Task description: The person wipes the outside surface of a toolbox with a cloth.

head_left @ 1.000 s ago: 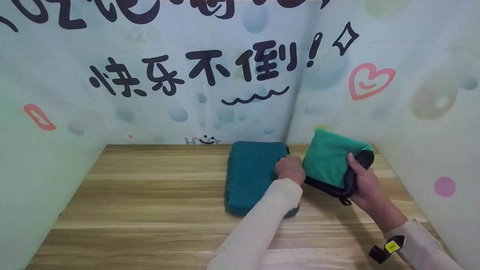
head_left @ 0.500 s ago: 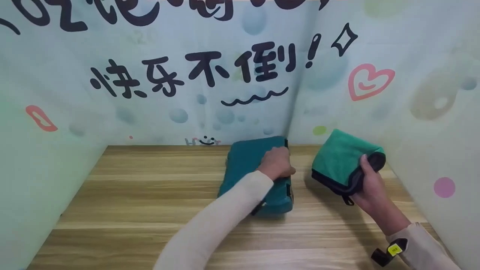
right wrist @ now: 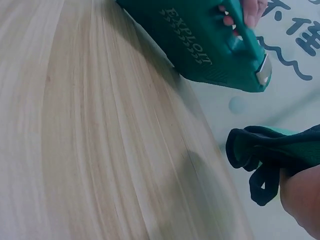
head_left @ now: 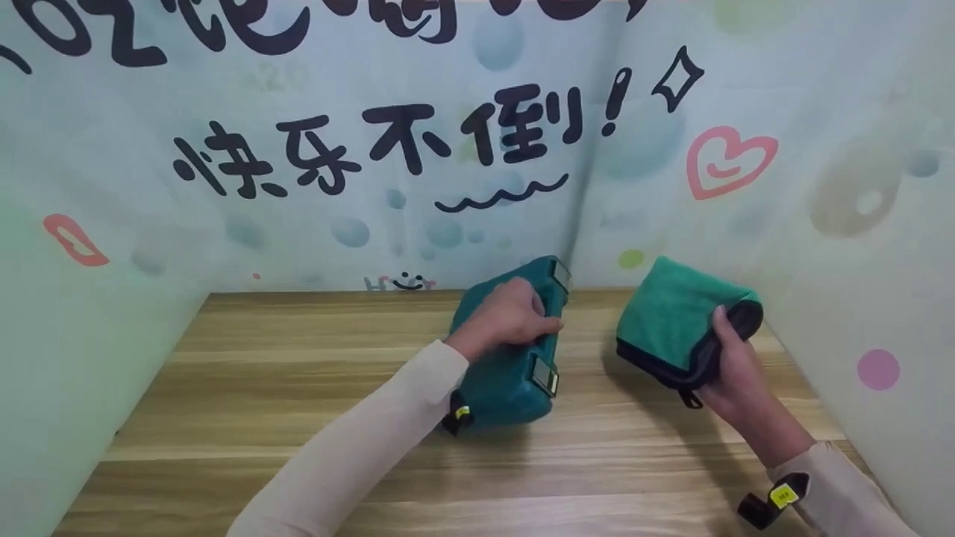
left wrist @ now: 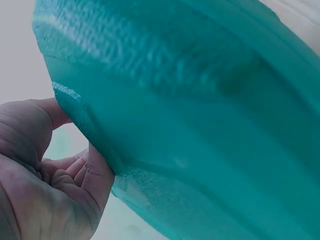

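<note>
A teal plastic tool case [head_left: 496,384] with two latches is tilted up on the table, its handle side raised and facing right. My left hand [head_left: 511,313] grips the case's handle, fingers curled through the opening, as the left wrist view of the hand [left wrist: 55,175] also shows. "EXPLOIT" is lettered on the case [right wrist: 190,45] in the right wrist view. Off to the right, my right hand [head_left: 735,369] holds a folded green cloth [head_left: 671,321] with black edging above the table, thumb on top. A black loop [right wrist: 265,185] hangs from the cloth.
The wood-grain table [head_left: 283,403] ends at a printed backdrop [head_left: 358,194] with black characters, close behind the case. Pale side walls [head_left: 835,283] bound the table left and right. A black strap with a yellow label [head_left: 783,494] is on the right sleeve.
The case went from lying flat to tilted, its handle side lifting and latches turning into view. My left hand moved left with it. The right hand shifted slightly right with the cloth.
</note>
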The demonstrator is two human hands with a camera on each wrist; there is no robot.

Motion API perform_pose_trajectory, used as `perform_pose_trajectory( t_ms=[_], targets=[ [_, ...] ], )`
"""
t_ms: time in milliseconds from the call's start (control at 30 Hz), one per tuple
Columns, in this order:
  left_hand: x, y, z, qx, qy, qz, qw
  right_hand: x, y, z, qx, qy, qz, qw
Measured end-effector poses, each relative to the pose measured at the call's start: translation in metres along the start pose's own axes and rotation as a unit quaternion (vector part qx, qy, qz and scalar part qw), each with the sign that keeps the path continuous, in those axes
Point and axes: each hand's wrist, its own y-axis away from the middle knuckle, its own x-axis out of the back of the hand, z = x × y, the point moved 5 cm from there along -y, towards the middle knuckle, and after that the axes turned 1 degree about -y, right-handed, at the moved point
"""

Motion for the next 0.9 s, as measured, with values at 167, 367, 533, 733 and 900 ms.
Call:
perform_pose_trajectory(
  t_ms=[167, 367, 533, 733, 900],
  targets=[
    [0.014, 0.016, -0.002, -0.015, 0.053, 0.013, 0.9984, -0.004, -0.002, 0.006, -0.010, 0.043, -0.005, 0.999],
    [0.025, 0.030, -0.008, -0.006, 0.145, 0.027, 0.9891, -0.008, -0.001, 0.011, -0.025, 0.086, 0.016, 0.996],
    [0.027, 0.035, -0.022, -0.011, 0.243, 0.023, 0.9696, -0.014, 0.000, 0.015, -0.036, 0.119, 0.014, 0.992],
    [0.027, 0.043, -0.036, -0.018, 0.340, 0.007, 0.9402, -0.019, 0.003, 0.019, -0.038, 0.161, 0.013, 0.986],
    [0.023, 0.050, -0.045, -0.044, 0.399, -0.010, 0.9160, -0.024, 0.004, 0.022, -0.034, 0.178, 0.008, 0.983]
  ],
)
